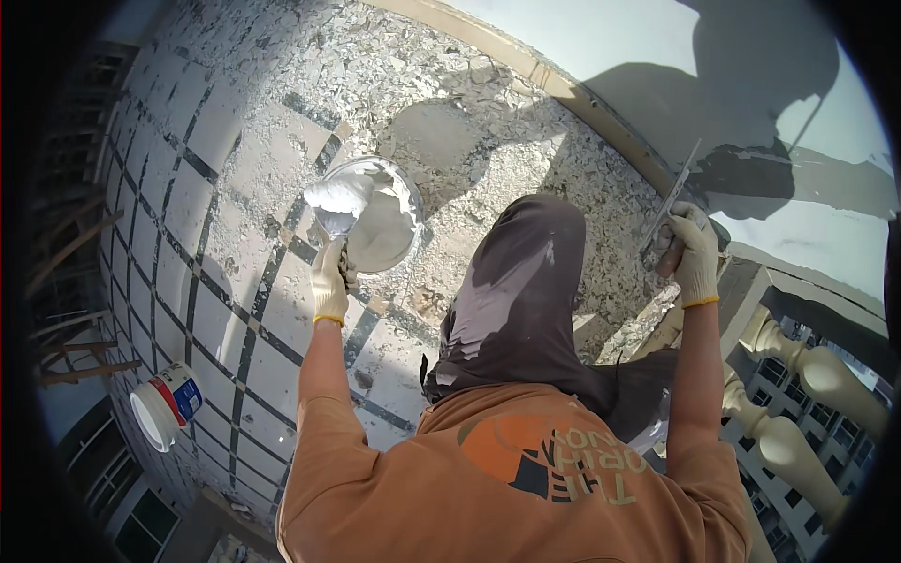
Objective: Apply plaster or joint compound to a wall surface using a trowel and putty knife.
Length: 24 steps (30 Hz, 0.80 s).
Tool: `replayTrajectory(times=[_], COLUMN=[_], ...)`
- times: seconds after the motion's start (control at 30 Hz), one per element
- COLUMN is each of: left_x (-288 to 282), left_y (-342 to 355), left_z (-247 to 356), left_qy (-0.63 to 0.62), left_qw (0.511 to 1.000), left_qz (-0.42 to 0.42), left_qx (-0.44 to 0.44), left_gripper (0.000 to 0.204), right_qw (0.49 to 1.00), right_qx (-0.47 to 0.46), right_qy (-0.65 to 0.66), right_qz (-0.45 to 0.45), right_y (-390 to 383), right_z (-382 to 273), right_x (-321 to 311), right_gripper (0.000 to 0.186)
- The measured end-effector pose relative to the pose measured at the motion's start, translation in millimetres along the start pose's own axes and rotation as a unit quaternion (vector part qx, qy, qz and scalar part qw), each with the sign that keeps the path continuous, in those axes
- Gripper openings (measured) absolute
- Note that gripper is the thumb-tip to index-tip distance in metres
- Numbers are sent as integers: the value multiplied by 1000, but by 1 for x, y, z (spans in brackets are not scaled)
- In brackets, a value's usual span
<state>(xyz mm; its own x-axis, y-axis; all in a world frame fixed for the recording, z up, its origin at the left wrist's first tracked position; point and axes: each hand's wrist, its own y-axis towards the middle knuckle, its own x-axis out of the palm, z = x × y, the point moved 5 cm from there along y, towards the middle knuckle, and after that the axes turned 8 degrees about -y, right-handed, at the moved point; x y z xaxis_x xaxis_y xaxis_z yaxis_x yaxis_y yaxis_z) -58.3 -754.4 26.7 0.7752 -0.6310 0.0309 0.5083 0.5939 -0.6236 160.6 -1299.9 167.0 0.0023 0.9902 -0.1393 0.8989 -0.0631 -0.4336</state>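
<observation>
Head view: a person in an orange top looks down over a raised knee in dark, paint-streaked trousers (pixel 526 281) onto a tiled floor (pixel 216 216) crusted with dried white splatter. To the left of the knee, the gloved left hand (pixel 330 277) has its grip closed on the handle of a trowel (pixel 340 202), whose blade is loaded with white putty and sits in a round basin (pixel 375 225) of the same paste on the floor. To the right of the knee, the gloved right hand (pixel 693 253) is clenched around a long, thin metal blade (pixel 671 202) held against the pale wall (pixel 657 56). The putty looks soft, wet and fairly heavy, likely to slump off a tilted blade; both tools seem stiff and are best held by their handles. A white bucket (pixel 164 403) lies on its side far left of the knee; pale balusters (pixel 798 441) stand to its lower right.
</observation>
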Motion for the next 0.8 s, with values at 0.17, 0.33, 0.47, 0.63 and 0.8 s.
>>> replayTrajectory(times=[0.17, 0.33, 0.47, 0.63, 0.8], left_x=[27, 69, 105, 174, 229], left_y=[-55, -95, -102, -134, -180], left_z=[72, 145, 182, 212, 247], left_qy=[-57, -74, 46, 218, 316], left_qw=[987, 940, 853, 706, 579], left_qz=[11, -93, -143, -207, -301], left_qx=[150, 320, 500, 641, 689], left_gripper=[26, 23, 26, 41, 55], right_qw=[941, 784, 837, 768, 712], right_qx=[-27, 37, 120, 55, 61], right_qy=[282, 516, 457, 555, 641], right_qz=[-185, -343, -277, -315, -281], right_y=[25, -12, -36, -61, -42], right_z=[-49, -72, -15, -46, -57], right_x=[58, 183, 260, 301, 272], right_gripper=[25, 26, 28, 37, 41])
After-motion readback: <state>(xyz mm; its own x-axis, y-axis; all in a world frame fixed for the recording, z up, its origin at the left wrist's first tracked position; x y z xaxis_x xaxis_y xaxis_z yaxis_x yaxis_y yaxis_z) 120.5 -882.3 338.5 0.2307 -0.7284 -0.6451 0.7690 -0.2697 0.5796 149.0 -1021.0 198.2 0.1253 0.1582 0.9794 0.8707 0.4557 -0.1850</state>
